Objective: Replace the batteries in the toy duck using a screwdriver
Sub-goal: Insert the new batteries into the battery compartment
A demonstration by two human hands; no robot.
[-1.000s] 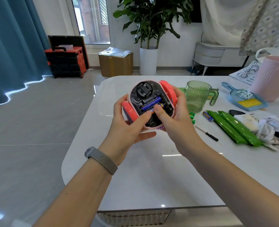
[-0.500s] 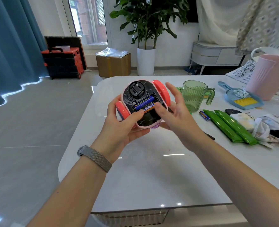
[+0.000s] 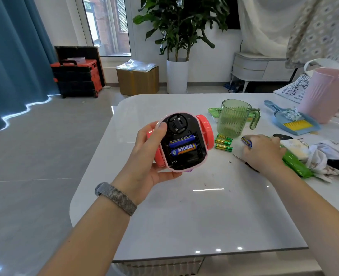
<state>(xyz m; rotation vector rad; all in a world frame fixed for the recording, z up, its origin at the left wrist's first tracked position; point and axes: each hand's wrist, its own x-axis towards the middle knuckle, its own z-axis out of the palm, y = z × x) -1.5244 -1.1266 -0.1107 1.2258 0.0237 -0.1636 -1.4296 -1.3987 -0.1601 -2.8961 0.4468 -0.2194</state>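
The toy duck (image 3: 181, 142) is being held underside-up above the worktop (image 3: 184, 212), near its left edge, by the left hand (image 3: 146, 156) alone, thumb lying on the rim. Two blue batteries (image 3: 182, 145) are sitting in the open compartment; the lowest slot is showing bare. Ahead of the person the worktop is lying clear. The right hand (image 3: 263, 150), on the toy half a second ago, is now lying out to the right, fingers closing on a loose blue battery (image 3: 246, 142) beside two green batteries (image 3: 223, 143) and a green cup (image 3: 234, 118).
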